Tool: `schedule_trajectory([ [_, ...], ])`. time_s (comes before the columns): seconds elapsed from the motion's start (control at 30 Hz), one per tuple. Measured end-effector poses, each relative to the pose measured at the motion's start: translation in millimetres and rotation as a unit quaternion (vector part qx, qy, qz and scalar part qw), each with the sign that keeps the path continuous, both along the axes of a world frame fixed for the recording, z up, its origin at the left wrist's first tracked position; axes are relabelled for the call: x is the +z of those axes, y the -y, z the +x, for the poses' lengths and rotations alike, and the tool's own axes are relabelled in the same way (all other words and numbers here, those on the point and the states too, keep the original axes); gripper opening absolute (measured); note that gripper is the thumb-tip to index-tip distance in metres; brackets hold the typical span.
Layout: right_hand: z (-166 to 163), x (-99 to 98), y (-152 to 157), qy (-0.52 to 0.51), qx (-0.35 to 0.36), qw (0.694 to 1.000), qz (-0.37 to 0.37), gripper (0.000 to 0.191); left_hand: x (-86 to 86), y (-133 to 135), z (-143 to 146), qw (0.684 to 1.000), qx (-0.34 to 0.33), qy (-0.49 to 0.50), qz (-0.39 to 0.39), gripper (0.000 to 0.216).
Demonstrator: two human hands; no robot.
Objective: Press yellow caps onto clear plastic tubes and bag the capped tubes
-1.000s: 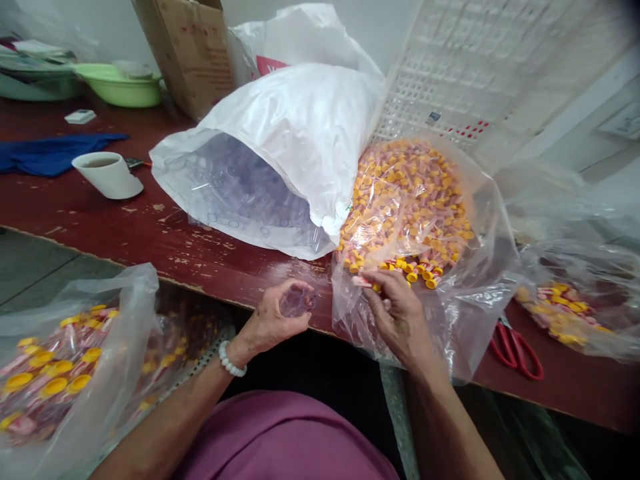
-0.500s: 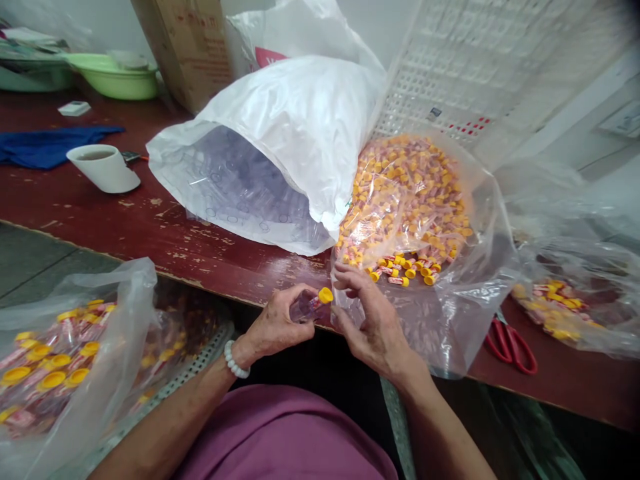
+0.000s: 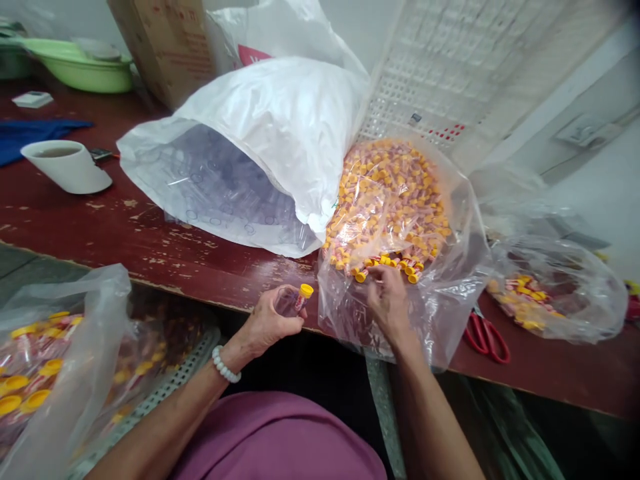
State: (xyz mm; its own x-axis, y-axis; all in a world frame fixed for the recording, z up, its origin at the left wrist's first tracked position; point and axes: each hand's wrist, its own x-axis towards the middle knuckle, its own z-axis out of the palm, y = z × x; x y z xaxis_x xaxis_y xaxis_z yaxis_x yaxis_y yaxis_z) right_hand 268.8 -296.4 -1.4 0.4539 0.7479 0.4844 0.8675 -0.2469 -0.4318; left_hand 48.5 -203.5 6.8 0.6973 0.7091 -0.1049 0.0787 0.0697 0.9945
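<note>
My left hand (image 3: 267, 321) holds a small clear tube (image 3: 291, 301) with a yellow cap at the table's front edge. My right hand (image 3: 389, 300) reaches into the mouth of a clear plastic bag (image 3: 450, 267) full of small yellow-capped pieces (image 3: 390, 200), its fingers among the loose ones at the opening. I cannot tell whether it grips one. A big white bag (image 3: 280, 127) of empty clear tubes (image 3: 225, 193) lies open just behind my left hand.
Another clear bag with yellow-capped tubes (image 3: 45, 360) hangs at the lower left. Red scissors (image 3: 484, 337) lie right of the bag, beside a smaller bag of pieces (image 3: 555, 293). A white cup (image 3: 65, 167), green bowl (image 3: 80, 67), cardboard box (image 3: 160, 47) and white crate (image 3: 480, 60) stand behind.
My right hand left the tube after the yellow cap went onto it and moved back into the bag of pieces. The left hand keeps the capped tube.
</note>
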Motion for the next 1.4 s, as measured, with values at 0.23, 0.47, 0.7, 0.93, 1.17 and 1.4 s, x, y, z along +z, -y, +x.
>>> schedule_trajectory([
  [0.23,60,-29.5,10,-0.015,-0.034,0.999,-0.026,0.018,-5.5,1,0,0.999,-0.022,0.03,0.004,0.024],
  [0.47,-35,41.7,23,-0.102,0.173,0.979,0.028,0.017,-8.8,3,7,0.994,-0.039,-0.01,0.097,0.03],
  [0.7,-78,60.1,20,-0.064,0.302,0.951,0.005,0.03,-2.0,6,5,0.984,-0.058,-0.051,0.163,0.029],
  [0.93,-75,59.5,23,-0.059,0.313,0.948,-0.018,0.028,-1.1,8,5,0.984,-0.055,-0.044,0.162,0.029],
  [1.17,-78,48.1,26,-0.046,0.229,0.972,-0.001,0.054,0.7,6,7,0.993,-0.054,-0.012,0.1,0.031],
  [1.4,-95,16.0,18,0.019,0.187,0.982,-0.019,0.074,-3.8,14,7,0.999,-0.044,-0.019,-0.018,0.019],
])
